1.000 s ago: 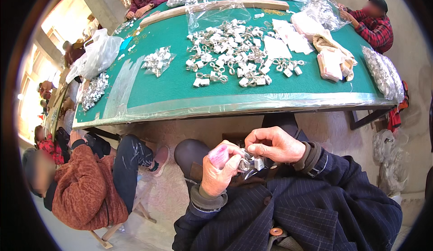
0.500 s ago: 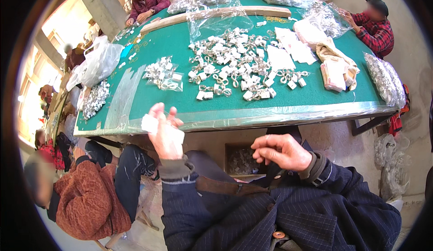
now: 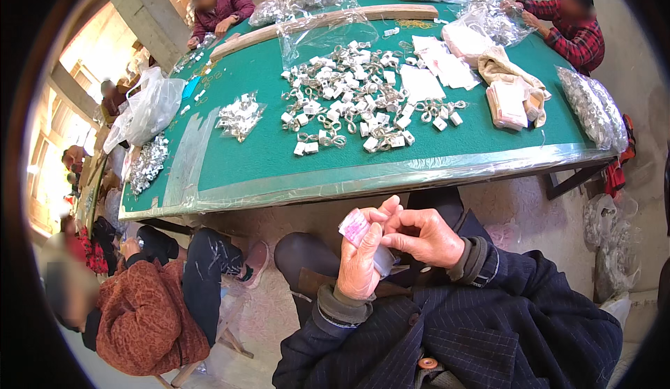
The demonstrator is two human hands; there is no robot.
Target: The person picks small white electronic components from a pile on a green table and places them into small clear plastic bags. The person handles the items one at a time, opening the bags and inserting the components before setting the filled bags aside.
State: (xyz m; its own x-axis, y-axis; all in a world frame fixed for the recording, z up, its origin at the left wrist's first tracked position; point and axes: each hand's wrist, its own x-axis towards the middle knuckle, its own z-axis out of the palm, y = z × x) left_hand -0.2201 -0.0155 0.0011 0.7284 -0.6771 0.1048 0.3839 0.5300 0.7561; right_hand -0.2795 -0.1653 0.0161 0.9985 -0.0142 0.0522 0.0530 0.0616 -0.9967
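Note:
My left hand [image 3: 359,267] is raised over my lap, holding a small clear plastic bag with pink print [image 3: 354,227] between thumb and fingers. Its lower part shows pale beneath the palm. My right hand [image 3: 429,239] meets the left fingertips, its thumb and forefinger pinched together; whatever lies in that pinch is hidden. Beyond the table edge spreads a heap of small white blocks with metal rings [image 3: 349,92]. To its left lie filled clear packets [image 3: 241,115] of the same pieces.
The green table [image 3: 244,158] has clear film along its front edge. Stacked printed bags [image 3: 506,103] lie beside a cloth sack [image 3: 509,71] on the right. A wooden bar [image 3: 328,22] crosses the back. Co-workers sit left [image 3: 150,298], far left [image 3: 223,8] and far right [image 3: 572,33].
My left hand has drawn back from the table edge, moving right and down to my right hand, and its spread fingers have closed around the bag. The right hand stays about where it was.

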